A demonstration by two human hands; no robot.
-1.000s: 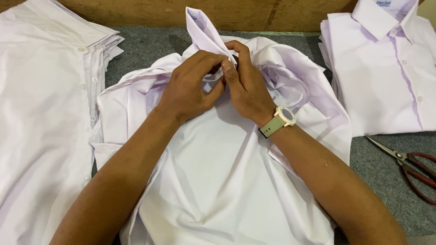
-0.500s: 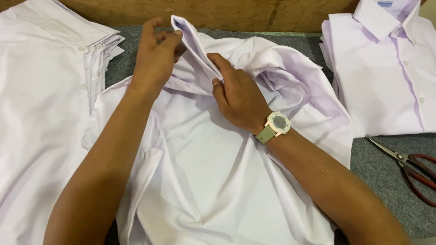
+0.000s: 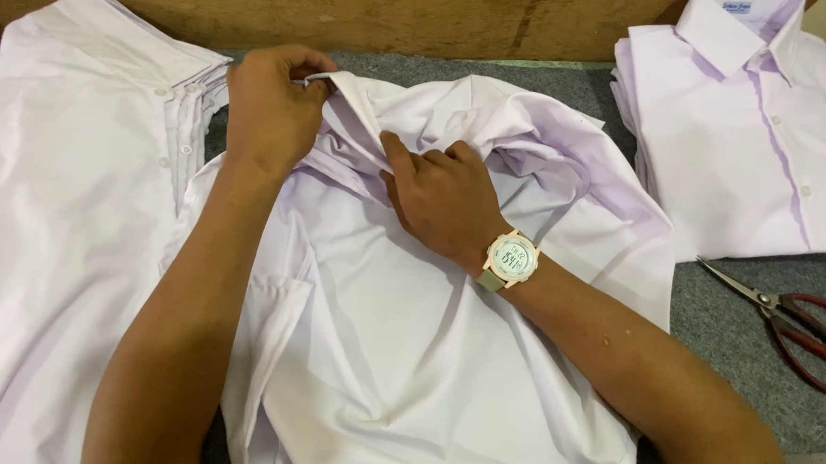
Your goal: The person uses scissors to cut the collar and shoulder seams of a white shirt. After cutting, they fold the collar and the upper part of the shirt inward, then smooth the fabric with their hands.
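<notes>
My left hand (image 3: 270,112) pinched the collar (image 3: 355,108) of the pale shirt (image 3: 382,356) lying on the desk (image 3: 748,337); my right hand (image 3: 439,198) pressed flat fingers beside it. I judged steady tension would keep the fold crisp.

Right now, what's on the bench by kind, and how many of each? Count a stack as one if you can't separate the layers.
Loose pale shirt being handled, left hand on its collar, right hand beside it: 1
Pile of unfolded shirts: 1
Stack of folded shirts: 1
Red-handled scissors: 1
Wristwatch: 1
Total: 5
</notes>
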